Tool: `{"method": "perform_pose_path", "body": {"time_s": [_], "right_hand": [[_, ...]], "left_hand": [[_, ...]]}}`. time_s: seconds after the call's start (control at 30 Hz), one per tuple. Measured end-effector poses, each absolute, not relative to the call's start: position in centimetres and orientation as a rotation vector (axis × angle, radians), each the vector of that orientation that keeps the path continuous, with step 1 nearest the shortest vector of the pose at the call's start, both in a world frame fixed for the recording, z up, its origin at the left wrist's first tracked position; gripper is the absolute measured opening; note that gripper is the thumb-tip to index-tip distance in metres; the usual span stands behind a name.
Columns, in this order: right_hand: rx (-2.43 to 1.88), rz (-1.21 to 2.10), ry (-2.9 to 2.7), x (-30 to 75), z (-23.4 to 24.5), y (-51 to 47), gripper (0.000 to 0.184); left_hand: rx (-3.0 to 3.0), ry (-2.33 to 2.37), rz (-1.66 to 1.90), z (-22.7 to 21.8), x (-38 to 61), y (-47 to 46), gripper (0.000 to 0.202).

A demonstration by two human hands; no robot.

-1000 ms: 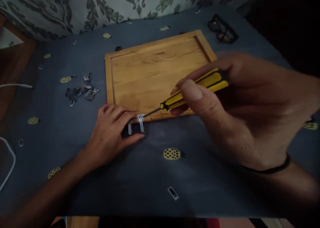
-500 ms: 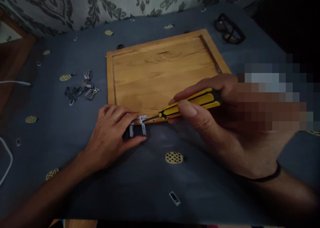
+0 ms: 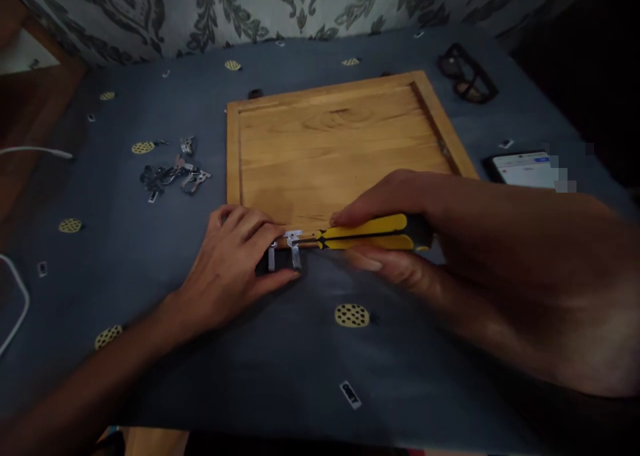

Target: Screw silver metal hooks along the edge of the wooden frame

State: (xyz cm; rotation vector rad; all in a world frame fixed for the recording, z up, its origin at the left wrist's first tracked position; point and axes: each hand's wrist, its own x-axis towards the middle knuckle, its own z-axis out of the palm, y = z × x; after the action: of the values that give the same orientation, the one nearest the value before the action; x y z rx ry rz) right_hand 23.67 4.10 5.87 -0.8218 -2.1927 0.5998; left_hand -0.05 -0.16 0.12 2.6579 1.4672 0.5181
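My right hand (image 3: 490, 269) is closed round the yellow and black handle of a screwdriver (image 3: 373, 231). The screwdriver lies nearly level, its tip pointing left at a small metal clip (image 3: 294, 237) on the near edge of a framed wooden board (image 3: 325, 149). My left hand (image 3: 227, 263) grips a dark block (image 3: 285, 261) at that edge, thumb in front and fingers over the board. Two metal strips cross the block. Whether the tip sits in a screw is too small to tell.
Several loose metal clips (image 3: 175, 175) lie in a pile left of the board. Glasses (image 3: 467, 76) rest at the back right, and a phone (image 3: 525, 166) lies partly behind my right hand. White cables (image 3: 37, 151) run in from the left over the dark blue patterned cloth (image 3: 280, 383).
My right hand and the screwdriver handle have turned to a more level pose, and the grip has shifted. The phone has come into sight. The view has shifted slightly; my left hand keeps its hold.
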Motion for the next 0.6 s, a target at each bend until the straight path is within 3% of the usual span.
{"method": "perform_pose_path", "body": {"time_s": [0.33,0.6], "right_hand": [[-0.785,0.564,-2.458,22.5,7.8,5.7,0.013],[-0.772,0.782,-2.362,23.2,7.6,5.9,0.005]], "left_hand": [[2.632,1.440,0.607,-0.2,-0.1,-0.3,0.033],[2.592,1.476,0.573,-0.3,0.0,-0.3,0.036]]}}
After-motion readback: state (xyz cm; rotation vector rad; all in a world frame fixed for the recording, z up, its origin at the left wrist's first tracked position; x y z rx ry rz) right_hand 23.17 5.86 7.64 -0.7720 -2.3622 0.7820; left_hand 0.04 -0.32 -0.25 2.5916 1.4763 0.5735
